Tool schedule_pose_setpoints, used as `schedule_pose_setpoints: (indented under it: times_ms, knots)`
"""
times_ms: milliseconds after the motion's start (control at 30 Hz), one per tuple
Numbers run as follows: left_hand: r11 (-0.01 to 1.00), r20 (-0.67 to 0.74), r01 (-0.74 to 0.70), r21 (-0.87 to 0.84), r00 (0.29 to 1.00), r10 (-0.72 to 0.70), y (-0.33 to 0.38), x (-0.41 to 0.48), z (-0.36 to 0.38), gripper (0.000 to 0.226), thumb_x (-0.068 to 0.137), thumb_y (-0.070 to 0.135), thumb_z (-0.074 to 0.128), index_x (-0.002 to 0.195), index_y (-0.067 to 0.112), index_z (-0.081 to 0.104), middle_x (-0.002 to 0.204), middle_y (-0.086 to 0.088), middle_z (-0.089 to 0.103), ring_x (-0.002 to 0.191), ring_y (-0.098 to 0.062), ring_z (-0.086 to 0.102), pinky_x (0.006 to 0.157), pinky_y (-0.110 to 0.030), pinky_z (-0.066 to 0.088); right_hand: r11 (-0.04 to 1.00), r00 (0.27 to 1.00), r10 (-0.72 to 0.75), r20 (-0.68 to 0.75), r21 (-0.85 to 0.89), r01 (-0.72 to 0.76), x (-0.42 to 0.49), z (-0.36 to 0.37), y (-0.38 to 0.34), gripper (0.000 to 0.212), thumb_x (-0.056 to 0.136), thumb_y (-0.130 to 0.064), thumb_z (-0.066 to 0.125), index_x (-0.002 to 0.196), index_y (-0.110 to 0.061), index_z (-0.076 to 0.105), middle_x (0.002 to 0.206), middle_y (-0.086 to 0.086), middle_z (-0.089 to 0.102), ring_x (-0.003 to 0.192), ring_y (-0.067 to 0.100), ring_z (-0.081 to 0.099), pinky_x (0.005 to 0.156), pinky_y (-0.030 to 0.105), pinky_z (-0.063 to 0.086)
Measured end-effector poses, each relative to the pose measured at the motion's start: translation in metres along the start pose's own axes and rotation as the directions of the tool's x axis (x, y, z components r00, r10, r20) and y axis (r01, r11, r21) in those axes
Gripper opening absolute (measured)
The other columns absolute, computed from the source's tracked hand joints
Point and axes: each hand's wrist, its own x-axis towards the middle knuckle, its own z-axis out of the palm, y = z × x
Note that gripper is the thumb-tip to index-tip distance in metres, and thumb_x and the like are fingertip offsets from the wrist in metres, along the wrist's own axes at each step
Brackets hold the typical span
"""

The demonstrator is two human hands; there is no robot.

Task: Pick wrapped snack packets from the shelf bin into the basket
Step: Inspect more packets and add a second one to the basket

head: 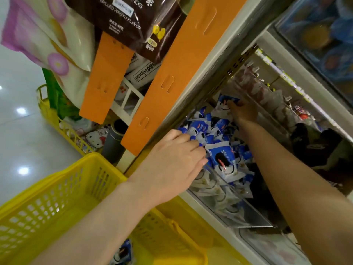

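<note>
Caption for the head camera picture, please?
Left hand and right hand grab blue snack packets by the yellow basket.

The packets point(222, 159) around both grips are blue and white with black cookie prints. Below the grips the basket point(57, 197) is yellow lattice. Above them, strips point(172, 73) are orange, a bag point(133, 25) dark brown, white-lettered.

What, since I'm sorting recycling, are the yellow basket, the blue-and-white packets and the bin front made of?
The basket: moulded plastic, likely; glossy yellow lattice walls. The packets: thin plastic film, seemingly; shiny, crinkled, serrated sealed edges. The bin front: clear rigid plastic, perhaps acrylic; packets show through.
</note>
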Motion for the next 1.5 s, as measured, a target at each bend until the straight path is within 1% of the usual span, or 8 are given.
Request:
schedule_pose_setpoints:
  times_ms: [167,400,567,867,1033,1233,1400,1500]
  knots:
    - [0.999,-0.057,-0.017,0.03,0.998,0.019,0.0,0.001,0.004,0.038,0.093,0.031,0.032,0.091,0.022,0.069,0.084,0.007,0.069,0.08,-0.011,0.063,0.089,-0.031,0.045,0.98,0.974,-0.158,-0.164,0.093,0.175,0.001,-0.002,0.0,0.034,0.089,-0.025,0.059,0.112,-0.001,0.057,0.11,0.014,0.064,0.102,0.024,0.06,0.081,0.023,0.042]
    - [0.998,-0.099,-0.017,0.055,0.995,0.022,0.001,0.0,0.006,0.04,0.092,0.032,0.03,0.087,0.024,0.069,0.079,0.01,0.068,0.076,-0.009,0.062,0.086,-0.028,0.046,0.996,0.984,0.012,0.18,-0.087,0.003,-0.003,0.014,0.003,0.028,0.085,-0.03,0.064,0.067,-0.011,0.054,0.107,0.024,0.064,0.09,0.033,0.062,0.079,0.041,0.048]
    - [0.999,-0.076,-0.013,0.046,0.997,0.017,0.001,0.001,0.005,0.041,0.092,0.031,0.03,0.087,0.023,0.069,0.08,0.009,0.068,0.077,-0.009,0.062,0.086,-0.028,0.046,0.985,0.958,0.025,0.285,-0.172,0.026,0.009,0.02,0.0,0.031,0.086,-0.034,0.062,0.095,-0.004,0.065,0.1,0.012,0.065,0.079,0.021,0.059,0.065,0.028,0.047]
    - [1.0,-0.032,0.024,0.01,0.999,-0.023,0.001,0.001,0.004,0.04,0.093,0.031,0.03,0.085,0.021,0.068,0.078,0.008,0.067,0.075,-0.011,0.059,0.087,-0.026,0.028,0.973,0.969,-0.159,0.191,-0.136,0.186,-0.009,0.004,-0.006,0.034,0.099,-0.034,0.036,0.077,-0.013,0.051,0.072,0.002,0.049,0.067,0.015,0.048,0.073,0.032,0.038]
    - [0.999,-0.002,0.049,-0.011,0.999,-0.049,0.004,-0.002,0.004,0.036,0.093,0.031,0.032,0.088,0.019,0.066,0.083,0.005,0.066,0.081,-0.014,0.058,0.09,-0.028,0.026,0.95,0.943,-0.268,0.197,-0.105,0.293,-0.068,-0.027,0.006,0.025,0.099,-0.039,0.035,0.096,-0.022,0.052,0.076,-0.011,0.05,0.063,-0.001,0.045,0.052,0.014,0.033]
    - [0.998,0.016,0.052,-0.032,0.999,-0.051,0.009,-0.006,0.001,0.042,0.093,0.033,0.023,0.105,0.023,0.062,0.102,0.006,0.063,0.103,-0.014,0.053,0.108,-0.025,0.014,0.958,0.875,0.017,0.483,-0.257,0.124,-0.118,-0.047,0.039,0.044,0.084,-0.054,0.056,0.113,-0.02,0.056,0.104,-0.005,0.054,0.093,0.009,0.053,0.074,0.017,0.038]
    - [0.985,-0.032,0.027,-0.172,0.999,-0.033,0.016,-0.021,0.002,0.032,0.094,0.023,0.035,0.117,0.022,0.057,0.123,0.007,0.053,0.12,-0.006,0.041,0.107,-0.017,0.013,0.986,0.969,-0.163,0.184,0.009,0.165,-0.143,-0.056,0.027,0.044,0.08,-0.037,0.069,0.11,-0.008,0.054,0.106,0.005,0.063,0.096,0.018,0.061,0.084,0.037,0.052]
    - [0.939,-0.091,0.108,-0.326,0.985,-0.145,0.023,-0.033,0.0,0.031,0.092,0.021,0.038,0.117,0.023,0.056,0.121,0.013,0.049,0.114,0.005,0.038,0.095,-0.006,0.026,0.919,0.96,-0.268,-0.077,0.277,0.279,-0.17,-0.066,0.01,0.031,0.082,-0.034,0.067,0.103,-0.021,0.048,0.095,-0.008,0.063,0.087,0.006,0.063,0.076,0.026,0.054]
